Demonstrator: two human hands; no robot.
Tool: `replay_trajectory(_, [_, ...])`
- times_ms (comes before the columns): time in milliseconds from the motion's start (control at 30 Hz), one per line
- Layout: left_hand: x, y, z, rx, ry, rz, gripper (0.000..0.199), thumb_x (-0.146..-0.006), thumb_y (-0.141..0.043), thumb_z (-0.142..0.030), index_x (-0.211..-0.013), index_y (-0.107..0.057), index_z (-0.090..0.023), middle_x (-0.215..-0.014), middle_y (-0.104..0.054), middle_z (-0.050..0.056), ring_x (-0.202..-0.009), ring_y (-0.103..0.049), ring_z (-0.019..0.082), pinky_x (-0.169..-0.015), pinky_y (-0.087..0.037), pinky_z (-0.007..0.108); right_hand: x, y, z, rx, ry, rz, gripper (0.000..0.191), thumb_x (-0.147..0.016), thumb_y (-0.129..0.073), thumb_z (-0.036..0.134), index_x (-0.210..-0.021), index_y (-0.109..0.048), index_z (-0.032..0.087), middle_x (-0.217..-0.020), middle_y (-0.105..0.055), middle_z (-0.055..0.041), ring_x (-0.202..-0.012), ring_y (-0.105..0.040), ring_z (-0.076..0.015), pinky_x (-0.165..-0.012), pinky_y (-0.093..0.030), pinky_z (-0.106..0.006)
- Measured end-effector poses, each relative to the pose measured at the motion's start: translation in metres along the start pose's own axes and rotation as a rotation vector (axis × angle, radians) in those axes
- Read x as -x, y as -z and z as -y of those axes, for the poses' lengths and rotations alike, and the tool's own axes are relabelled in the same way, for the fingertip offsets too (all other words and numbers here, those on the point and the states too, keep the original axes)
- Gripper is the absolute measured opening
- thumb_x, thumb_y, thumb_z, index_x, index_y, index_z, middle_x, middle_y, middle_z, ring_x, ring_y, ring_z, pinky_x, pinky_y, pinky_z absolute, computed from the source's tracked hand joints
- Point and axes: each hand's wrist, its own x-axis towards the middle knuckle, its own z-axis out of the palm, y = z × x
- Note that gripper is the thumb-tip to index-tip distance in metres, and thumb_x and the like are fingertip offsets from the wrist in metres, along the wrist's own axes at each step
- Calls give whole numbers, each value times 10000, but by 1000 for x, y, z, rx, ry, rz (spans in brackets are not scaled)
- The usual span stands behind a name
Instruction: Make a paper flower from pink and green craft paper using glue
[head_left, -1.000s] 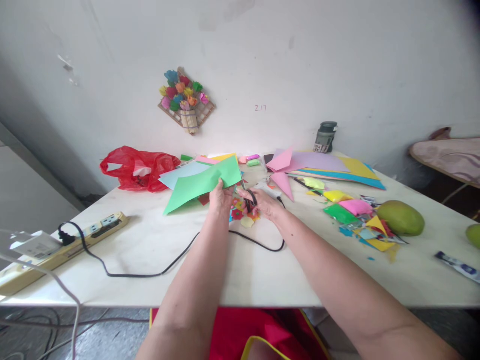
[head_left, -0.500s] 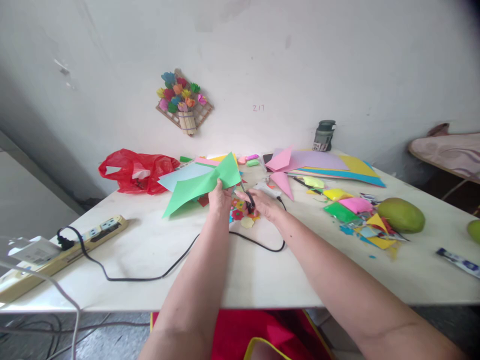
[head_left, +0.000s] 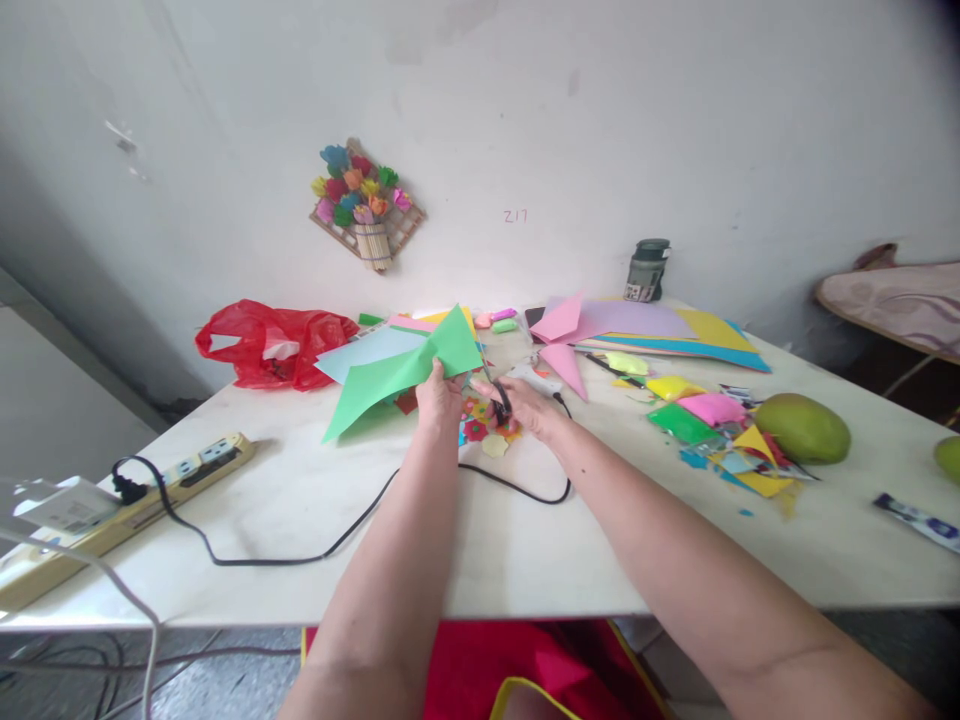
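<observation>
My left hand (head_left: pixel 440 398) pinches a green paper sheet (head_left: pixel 386 378) near its right part, thumb on top. The sheet is creased and spreads out to the left, raised over the table. My right hand (head_left: pixel 525 408) grips black-handled scissors (head_left: pixel 501 402), fingers through the handles. Their blades point up beside the sheet's right edge; whether they touch it I cannot tell. Below the hands lie small coloured paper flowers (head_left: pixel 475 430) and a pale yellow cut piece (head_left: pixel 494 445). A pink paper piece (head_left: pixel 565 370) rests to the right of the scissors.
A black cable (head_left: pixel 270 561) runs from a power strip (head_left: pixel 187 475) under my arms. A red plastic bag (head_left: pixel 300 335) stands at the back left. On the right are a green fruit (head_left: pixel 802 429), clay packets (head_left: pixel 682 423), paper sheets (head_left: pixel 652 320) and a bottle (head_left: pixel 647 270).
</observation>
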Motion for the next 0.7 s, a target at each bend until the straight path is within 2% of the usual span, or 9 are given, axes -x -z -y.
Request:
replay_trajectory(100, [0, -1, -1, 23, 5, 4, 315, -807, -518, -119, -1120, -524, -142, -1108, -613, 102, -1032, -577, 223, -814, -512, 392, 2, 1, 3, 3, -17, 3, 493, -660, -533, 665, -736, -493, 180, -590, -580, -16, -452, -539, -110, -330, -322, -183])
replay_trajectory(267, [1, -2, -2, 82, 7, 74, 343, -819, -488, -104, -1155, -493, -169, -1138, -599, 90, -1057, -561, 227, -829, -500, 424, 5, 2, 9, -4, -29, -4, 469, -654, -567, 635, -726, -500, 177, -579, -566, -10, -446, -536, -108, -326, -309, -179])
replay_trajectory(433, [0, -2, -1, 76, 13, 58, 337, -818, -492, -117, -1155, -490, -130, -1132, -598, 118, -1055, -561, 235, -827, -497, 428, 6, -3, 11, -7, 13, -39, 450, -644, -597, 611, -666, -484, 175, -546, -534, 14, -406, -494, -76, -323, -311, -168])
replay_trajectory(700, [-2, 0, 3, 77, 2, 75, 355, -819, -491, -120, -1173, -482, -152, -1134, -599, 110, -1051, -564, 232, -822, -498, 430, 2, -4, 8, 106, 28, -99, 459, -638, -597, 615, -633, -445, 182, -497, -470, 39, -379, -502, -85, -329, -324, -178])
